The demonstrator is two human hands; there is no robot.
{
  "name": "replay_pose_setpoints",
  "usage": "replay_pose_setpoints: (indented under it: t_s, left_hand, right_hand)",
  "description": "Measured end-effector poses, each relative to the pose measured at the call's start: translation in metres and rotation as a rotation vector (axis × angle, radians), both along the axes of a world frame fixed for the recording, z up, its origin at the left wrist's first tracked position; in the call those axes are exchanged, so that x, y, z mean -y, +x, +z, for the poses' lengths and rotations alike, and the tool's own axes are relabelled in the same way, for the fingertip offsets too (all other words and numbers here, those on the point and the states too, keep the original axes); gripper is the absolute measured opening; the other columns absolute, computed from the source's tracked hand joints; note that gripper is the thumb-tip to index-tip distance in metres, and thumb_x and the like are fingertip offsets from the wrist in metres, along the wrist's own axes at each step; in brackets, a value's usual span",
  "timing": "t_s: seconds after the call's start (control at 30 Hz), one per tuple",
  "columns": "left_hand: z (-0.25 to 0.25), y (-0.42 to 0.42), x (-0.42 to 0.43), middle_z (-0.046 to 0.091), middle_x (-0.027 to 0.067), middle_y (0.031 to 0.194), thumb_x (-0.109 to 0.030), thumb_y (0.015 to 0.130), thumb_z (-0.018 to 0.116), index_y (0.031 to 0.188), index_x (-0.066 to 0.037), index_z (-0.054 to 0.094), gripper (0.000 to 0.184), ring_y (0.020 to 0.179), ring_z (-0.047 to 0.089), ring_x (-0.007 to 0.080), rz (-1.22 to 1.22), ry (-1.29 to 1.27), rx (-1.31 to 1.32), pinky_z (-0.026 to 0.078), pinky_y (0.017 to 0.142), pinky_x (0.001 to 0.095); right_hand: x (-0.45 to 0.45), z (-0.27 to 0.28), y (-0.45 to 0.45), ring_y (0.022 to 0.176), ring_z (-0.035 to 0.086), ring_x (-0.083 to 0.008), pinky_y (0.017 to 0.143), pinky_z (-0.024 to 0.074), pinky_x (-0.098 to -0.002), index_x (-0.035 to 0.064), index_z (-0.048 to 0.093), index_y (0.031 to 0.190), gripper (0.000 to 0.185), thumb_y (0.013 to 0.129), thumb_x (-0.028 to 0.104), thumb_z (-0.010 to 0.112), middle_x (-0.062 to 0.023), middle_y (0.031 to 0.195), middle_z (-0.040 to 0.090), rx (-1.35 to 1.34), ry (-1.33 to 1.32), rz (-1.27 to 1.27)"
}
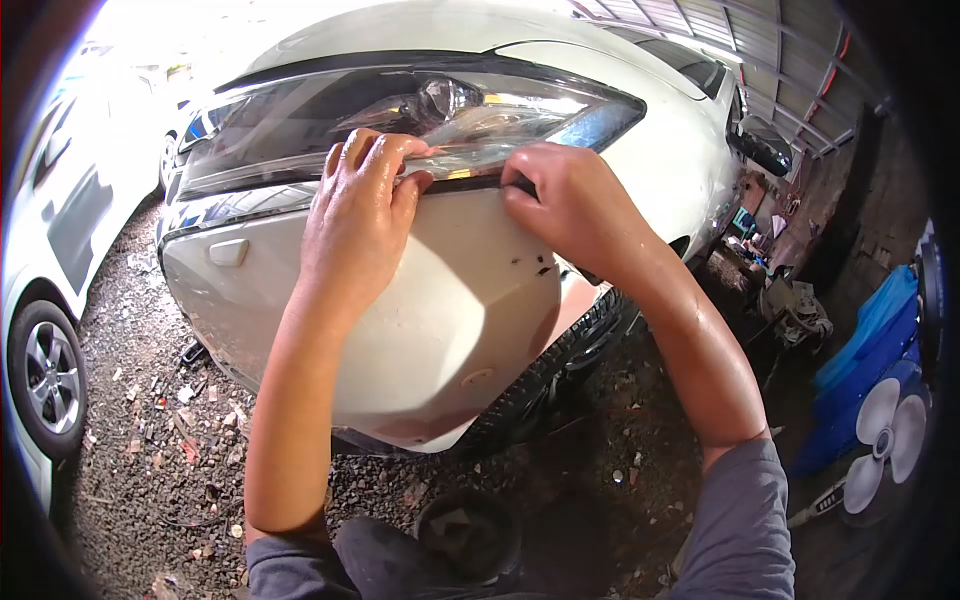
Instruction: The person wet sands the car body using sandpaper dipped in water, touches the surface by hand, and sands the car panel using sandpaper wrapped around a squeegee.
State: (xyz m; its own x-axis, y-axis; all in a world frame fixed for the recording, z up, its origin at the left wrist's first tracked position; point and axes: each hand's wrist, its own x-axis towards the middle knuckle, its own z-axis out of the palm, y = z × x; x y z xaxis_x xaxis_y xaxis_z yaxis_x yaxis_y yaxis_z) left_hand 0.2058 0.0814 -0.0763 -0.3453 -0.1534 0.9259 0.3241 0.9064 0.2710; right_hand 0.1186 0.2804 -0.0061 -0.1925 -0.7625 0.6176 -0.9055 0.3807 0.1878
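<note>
A white car's headlight [290,125] with a clear lens sits above the pale front bumper [420,310]. My left hand [365,195] rests at the lens's lower edge, wet-looking, its fingers bent over the lens and its thumb apart, near the seam. To the right, my right hand [565,195] is closed at the same seam, fingers curled in against the thumb. Whatever it grips is hidden. Between the hands, the dark gap under the lens shows. Small dark marks [542,265] dot the bumper below my right hand.
Another white car with a silver wheel [48,370] stands at left on gravel [150,430]. A dark bucket [468,535] is low in front of me. At right are a fan [882,440] and blue sheeting [870,335]. The car's front tyre [540,385] shows beneath the bumper.
</note>
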Motion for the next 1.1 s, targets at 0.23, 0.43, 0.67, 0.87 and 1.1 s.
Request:
replay_pose_setpoints:
  t_s: [0.23,0.43,0.67,0.87,1.1]
  left_hand:
    - [0.001,0.002,-0.001,0.060,0.0098,0.109,-0.013,0.094,0.064,0.114,-0.011,0.062,0.020,0.110,0.056,0.0333,-0.012,0.026,0.022,0.048,0.092,0.0453]
    - [0.001,0.001,-0.001,0.060,0.0102,0.109,-0.012,0.094,0.064,0.114,-0.011,0.063,0.020,0.110,0.056,0.0337,-0.003,0.025,0.018,0.047,0.092,0.0456]
    - [0.002,0.002,-0.001,0.059,0.0112,0.109,-0.011,0.094,0.064,0.114,-0.011,0.063,0.020,0.110,0.056,0.0340,-0.011,0.032,0.040,0.048,0.092,0.0458]
    - [0.000,0.001,0.000,0.060,0.0107,0.111,-0.011,0.094,0.063,0.115,-0.010,0.062,0.020,0.112,0.056,0.0333,-0.011,0.034,0.017,0.048,0.092,0.0455]
    - [0.000,0.001,-0.001,0.060,0.0100,0.112,-0.010,0.094,0.064,0.115,-0.010,0.062,0.021,0.112,0.056,0.0333,0.003,0.026,0.026,0.047,0.094,0.0453]
  right_hand:
    - [-0.007,0.002,0.005,0.084,0.063,-0.0380,0.076,0.0502,-0.0449,-0.0019,0.062,0.087,0.018,0.086,0.016,0.062,-0.0187,0.081,0.062,0.018,0.055,-0.020]
    - [-0.012,-0.004,0.004,0.084,0.063,-0.0386,0.077,0.0502,-0.0450,-0.0018,0.062,0.088,0.019,0.086,0.017,0.061,-0.0190,0.082,0.063,-0.028,0.022,0.014]
    - [-0.007,-0.003,0.000,0.083,0.062,-0.0388,0.075,0.0499,-0.0455,-0.0012,0.062,0.088,0.018,0.086,0.016,0.062,-0.0189,0.083,0.062,-0.024,0.030,0.014]
    - [-0.001,0.003,-0.004,0.080,0.063,-0.0386,0.074,0.0503,-0.0456,-0.0014,0.062,0.086,0.017,0.086,0.015,0.061,-0.0192,0.081,0.062,-0.055,0.057,0.044]
    - [0.001,0.007,0.003,0.079,0.064,-0.0382,0.075,0.0523,-0.0469,-0.0011,0.064,0.081,0.015,0.085,0.013,0.062,-0.0201,0.080,0.064,-0.061,0.064,0.029]
